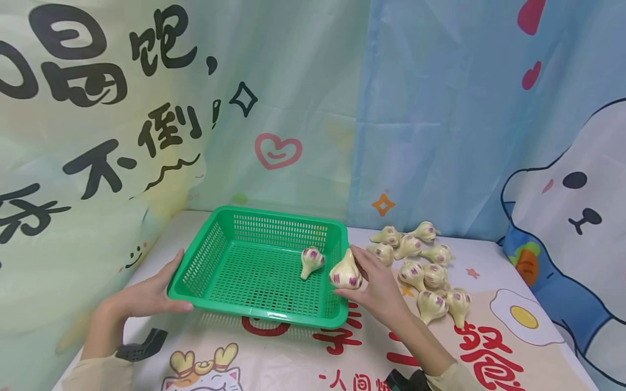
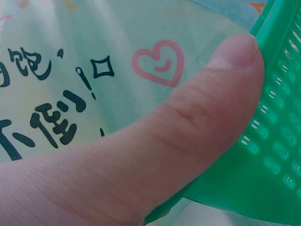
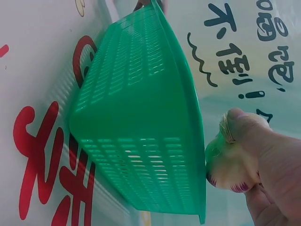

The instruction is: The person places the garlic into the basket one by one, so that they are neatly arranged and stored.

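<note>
A green plastic basket [image 1: 254, 310] with slotted walls is on the table, its near side facing me. My left hand [image 1: 149, 292] grips its left end, the thumb [image 2: 225, 80] lying against the rim. Between the thumb and fingers of my right hand [image 1: 379, 282] is a garlic bulb [image 1: 345, 274], pale with purple patches. I hold this bulb above the basket's right rim, stem upward. Inside the basket, towards the right, lies another garlic bulb [image 1: 312, 260]. The right wrist view shows the held bulb [image 3: 235, 165] beside the basket's edge [image 3: 200, 155].
Several more garlic bulbs [image 1: 411, 274] lie in a loose group on the table right of the basket. The tabletop [image 1: 293, 358] carries printed red writing and cartoon figures. A printed curtain [image 1: 303, 108] hangs behind the table.
</note>
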The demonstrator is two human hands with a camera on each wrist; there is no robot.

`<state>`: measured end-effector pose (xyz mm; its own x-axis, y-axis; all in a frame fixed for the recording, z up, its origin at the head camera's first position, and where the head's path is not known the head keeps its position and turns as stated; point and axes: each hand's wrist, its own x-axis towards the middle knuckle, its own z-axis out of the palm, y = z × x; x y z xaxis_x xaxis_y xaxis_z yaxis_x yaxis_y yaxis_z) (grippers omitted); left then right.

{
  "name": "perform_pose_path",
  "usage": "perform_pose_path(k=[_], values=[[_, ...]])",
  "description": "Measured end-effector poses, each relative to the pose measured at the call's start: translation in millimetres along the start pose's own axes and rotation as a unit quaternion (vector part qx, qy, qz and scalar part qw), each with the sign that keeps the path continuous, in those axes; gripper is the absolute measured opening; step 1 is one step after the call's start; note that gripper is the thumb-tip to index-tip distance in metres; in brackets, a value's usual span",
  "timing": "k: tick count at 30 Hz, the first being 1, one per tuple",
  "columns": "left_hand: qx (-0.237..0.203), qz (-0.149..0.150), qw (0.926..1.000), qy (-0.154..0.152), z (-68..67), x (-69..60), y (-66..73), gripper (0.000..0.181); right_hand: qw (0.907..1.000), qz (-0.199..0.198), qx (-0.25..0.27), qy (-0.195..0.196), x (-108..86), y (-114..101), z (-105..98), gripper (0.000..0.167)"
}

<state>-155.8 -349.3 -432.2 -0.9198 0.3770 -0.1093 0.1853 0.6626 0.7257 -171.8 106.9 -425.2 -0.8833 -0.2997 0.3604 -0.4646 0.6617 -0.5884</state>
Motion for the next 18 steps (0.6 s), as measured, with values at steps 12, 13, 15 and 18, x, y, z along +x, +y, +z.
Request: perform_pose_path(k=[12, 13, 15, 18], values=[[0.004, -0.002, 1.0, 0.002, 0.0, -0.1, 0.2, 0.122, 0.9989, -0.022, -0.034, -0.023, 12.9, -8.7, 7.3, 0.093], [0.004, -0.002, 1.0, 0.001, 0.1, -0.2, 0.5, 0.122, 0.9987, -0.023, -0.038, -0.024, 13.7, -9.9, 7.6, 0.092], [0.003, -0.005, 1.0, 0.001, 0.2, -0.2, 0.6, 0.122, 0.9984, -0.025, -0.042, -0.027, 15.5, -11.9, 8.0, 0.093], [0.002, -0.009, 1.0, 0.001, 0.4, -0.1, -0.4, 0.123, 0.9975, -0.027, -0.055, -0.034, 19.1, -14.1, 8.9, 0.093]])
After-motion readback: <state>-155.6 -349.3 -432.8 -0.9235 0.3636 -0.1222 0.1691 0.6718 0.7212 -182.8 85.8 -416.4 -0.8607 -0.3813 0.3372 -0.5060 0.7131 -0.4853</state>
